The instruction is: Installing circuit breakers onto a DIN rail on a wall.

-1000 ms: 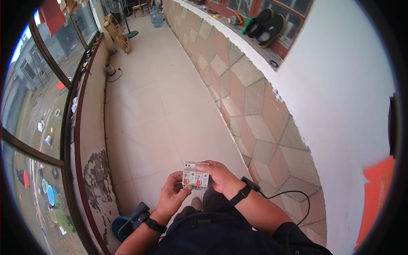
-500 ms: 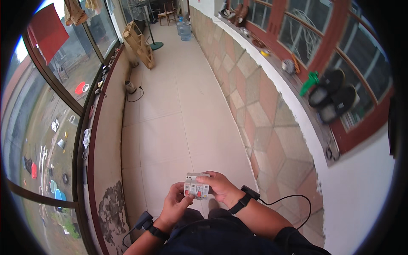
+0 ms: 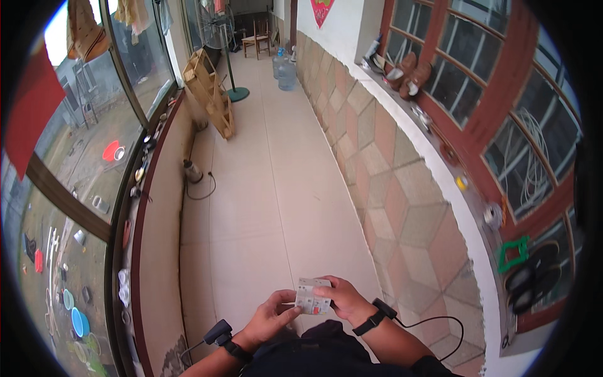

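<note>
A white circuit breaker (image 3: 309,293) with a red switch on its face is held between my two hands, low in the picture in front of my body. My right hand (image 3: 347,300) grips it from the right, thumb across its face and fingers behind. On the other side, my left hand (image 3: 274,316) is closed around its lower left edge, the thumb against the corner. The fingers behind the breaker are partly hidden. Each wrist wears a black strap with a small device and a cable.
A tiled corridor floor (image 3: 251,207) stretches ahead. Along the left stand a kettle (image 3: 193,171), a wooden frame (image 3: 210,94) and a fan (image 3: 237,94). Water jugs (image 3: 286,75) and a chair (image 3: 256,43) are farther off. Shoes (image 3: 408,74) and a green frame (image 3: 513,253) line the right sill.
My view has tilted up and turned, so the breaker and both hands sit lower and more to the right. My left thumb has slid off the breaker's face to its left edge.
</note>
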`<action>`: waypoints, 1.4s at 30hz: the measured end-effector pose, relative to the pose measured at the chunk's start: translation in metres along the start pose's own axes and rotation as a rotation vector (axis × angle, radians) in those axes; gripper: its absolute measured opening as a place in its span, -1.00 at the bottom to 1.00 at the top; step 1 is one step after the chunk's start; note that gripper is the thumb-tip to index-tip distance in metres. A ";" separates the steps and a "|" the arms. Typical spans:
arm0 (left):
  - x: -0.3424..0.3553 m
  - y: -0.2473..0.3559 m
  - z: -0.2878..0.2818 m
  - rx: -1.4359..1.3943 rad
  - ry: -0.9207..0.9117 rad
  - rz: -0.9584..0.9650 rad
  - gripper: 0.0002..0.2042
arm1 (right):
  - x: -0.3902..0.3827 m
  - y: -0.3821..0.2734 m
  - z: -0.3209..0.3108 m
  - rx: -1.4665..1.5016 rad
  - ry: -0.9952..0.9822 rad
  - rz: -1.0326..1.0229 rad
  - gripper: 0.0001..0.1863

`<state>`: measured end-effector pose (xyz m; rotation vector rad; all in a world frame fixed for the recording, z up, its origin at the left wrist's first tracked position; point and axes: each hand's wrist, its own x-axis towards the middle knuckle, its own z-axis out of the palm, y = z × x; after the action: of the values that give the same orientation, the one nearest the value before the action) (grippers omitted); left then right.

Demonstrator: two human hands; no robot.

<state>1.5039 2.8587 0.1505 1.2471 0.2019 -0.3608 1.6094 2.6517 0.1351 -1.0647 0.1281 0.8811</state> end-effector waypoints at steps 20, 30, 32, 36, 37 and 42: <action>0.425 0.298 -0.314 -0.031 0.237 0.055 -0.42 | 0.553 -0.326 0.111 -0.205 -0.311 0.013 -0.47; 0.659 0.430 -0.523 0.016 0.125 0.043 -0.42 | 0.838 -0.453 0.176 -0.198 -0.179 0.022 -0.47; 0.706 0.470 -0.554 0.000 0.087 0.042 -0.41 | 0.882 -0.487 0.186 -0.216 -0.122 -0.039 -0.48; 0.803 0.544 -0.602 0.082 0.009 0.031 -0.37 | 0.965 -0.562 0.193 -0.133 -0.077 -0.079 -0.48; 0.828 0.559 -0.613 0.138 0.027 0.038 -0.36 | 0.987 -0.581 0.189 -0.094 -0.051 -0.107 -0.48; 0.963 0.605 -0.692 0.232 0.147 0.019 -0.34 | 1.112 -0.689 0.156 0.135 0.090 -0.177 -0.56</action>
<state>2.6538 3.5288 0.1416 1.5056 0.2800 -0.2818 2.7694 3.2769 0.1578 -0.9736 0.1631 0.6562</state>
